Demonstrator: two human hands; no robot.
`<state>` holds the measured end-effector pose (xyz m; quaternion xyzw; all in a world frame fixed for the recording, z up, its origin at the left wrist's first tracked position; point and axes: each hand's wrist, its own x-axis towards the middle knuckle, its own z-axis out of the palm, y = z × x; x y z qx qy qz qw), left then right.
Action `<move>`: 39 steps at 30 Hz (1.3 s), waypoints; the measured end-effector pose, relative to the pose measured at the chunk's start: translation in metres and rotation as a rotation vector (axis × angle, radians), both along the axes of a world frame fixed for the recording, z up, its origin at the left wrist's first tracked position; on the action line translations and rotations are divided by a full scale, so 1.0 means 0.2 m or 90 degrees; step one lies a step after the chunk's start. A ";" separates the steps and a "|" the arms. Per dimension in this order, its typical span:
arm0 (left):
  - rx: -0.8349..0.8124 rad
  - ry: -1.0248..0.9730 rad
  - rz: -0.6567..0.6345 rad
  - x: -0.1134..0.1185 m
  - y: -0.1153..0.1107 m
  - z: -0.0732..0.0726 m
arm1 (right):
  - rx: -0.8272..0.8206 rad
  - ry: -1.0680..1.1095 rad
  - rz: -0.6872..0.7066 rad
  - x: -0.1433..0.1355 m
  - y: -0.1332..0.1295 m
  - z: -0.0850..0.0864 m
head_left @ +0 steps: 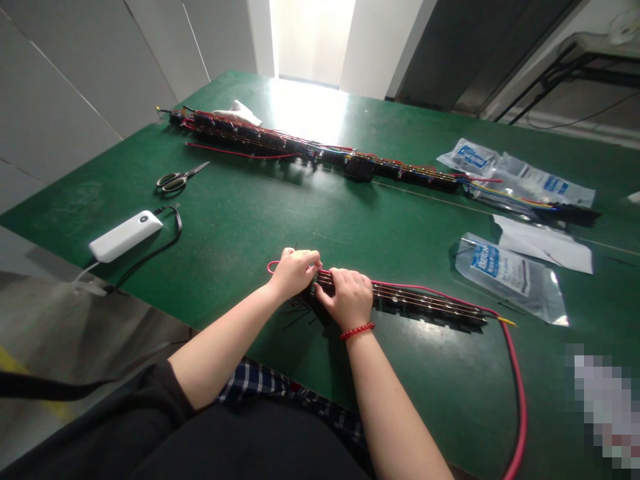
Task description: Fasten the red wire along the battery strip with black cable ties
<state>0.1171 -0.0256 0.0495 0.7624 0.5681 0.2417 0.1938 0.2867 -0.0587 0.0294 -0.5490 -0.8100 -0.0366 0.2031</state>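
A white box [126, 237] lies by the near-left corner of the green desk [240, 213], a black cord [150, 255] curving beside it. Farther in, toward the left edge, rest scissors [175, 181]. Behind them a long strip [330, 155] with wires runs from near the left edge toward the right, a white cloth [237, 113] just behind its left part. Near the middle of the near edge, the short strip [430, 305] lies under both hands: the left hand [297, 272] has its fingers curled narrow at the left part, but I cannot tell what they pinch; the right hand [350, 297] has its fingers closed over the strip, thumb on the near side. A red cable [520, 400] bends from the strip's right end toward the near edge. Toward the right edge lie a clear bag [520, 277] and white paper [555, 250].
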 end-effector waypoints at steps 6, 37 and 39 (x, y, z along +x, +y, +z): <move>-0.002 0.018 0.005 0.00 0.00 0.00 | -0.003 0.000 -0.004 0.00 0.00 0.00; -0.043 0.032 0.038 0.03 0.03 0.01 | 0.000 -0.013 -0.005 0.00 0.00 0.00; -0.041 0.040 0.042 0.03 0.02 0.01 | 0.002 -0.010 -0.007 0.00 0.00 0.00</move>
